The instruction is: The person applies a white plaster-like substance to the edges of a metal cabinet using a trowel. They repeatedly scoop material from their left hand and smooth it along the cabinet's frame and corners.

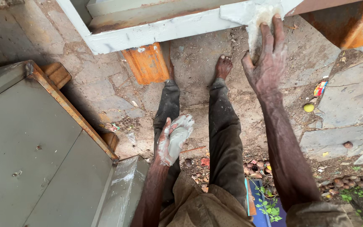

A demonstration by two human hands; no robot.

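The right hand (267, 54) presses a lump of white putty (260, 21) with flat fingers against the white painted frame (156, 29), at its lower edge. The left hand (173, 141) is lower, cupped around a portion of grey-white putty (180, 131). On the ground (198, 63), a small striped wrapper (320, 88) and a yellow round fruit (309, 107) lie right of the arm. A grey metal cabinet (34, 151) stands left.

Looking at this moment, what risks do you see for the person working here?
The left hand cups a lump of white putty that could drop. The right hand presses putty onto the white frame beside rusty metal, which might scratch. A bare foot stands on littered ground.
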